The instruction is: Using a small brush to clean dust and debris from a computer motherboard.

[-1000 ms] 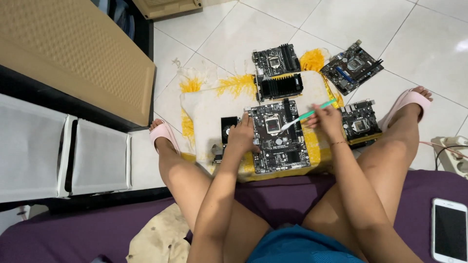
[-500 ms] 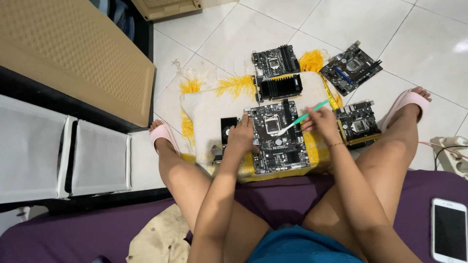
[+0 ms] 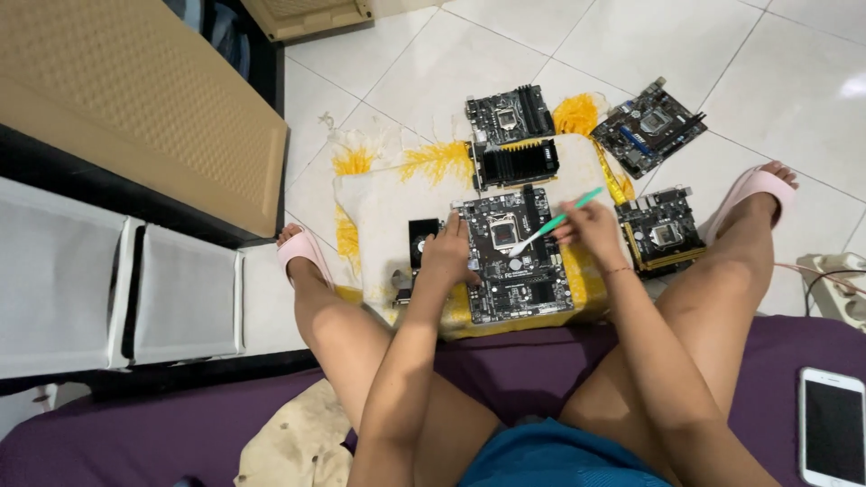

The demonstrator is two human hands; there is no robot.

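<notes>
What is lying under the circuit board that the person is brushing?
The circuit board lies on a white and yellow cloth, which shows all around it. The left hand steadies the board; the right hand holds a green brush. The cloth directly beneath is covered.

The scene is evenly and fairly brightly lit by soft indoor light. The white tiled floor (image 3: 424, 81) shows a pale glare patch at the upper right, near the frame's edge. Shadows are weak and short, lying close under the circuit boards and the pink slippers (image 3: 302, 251). The wide lens bends straight lines near the borders, stretching the legs and the purple cushion (image 3: 135, 451). Focus holds across the middle; fine board detail is too small to resolve.
</notes>
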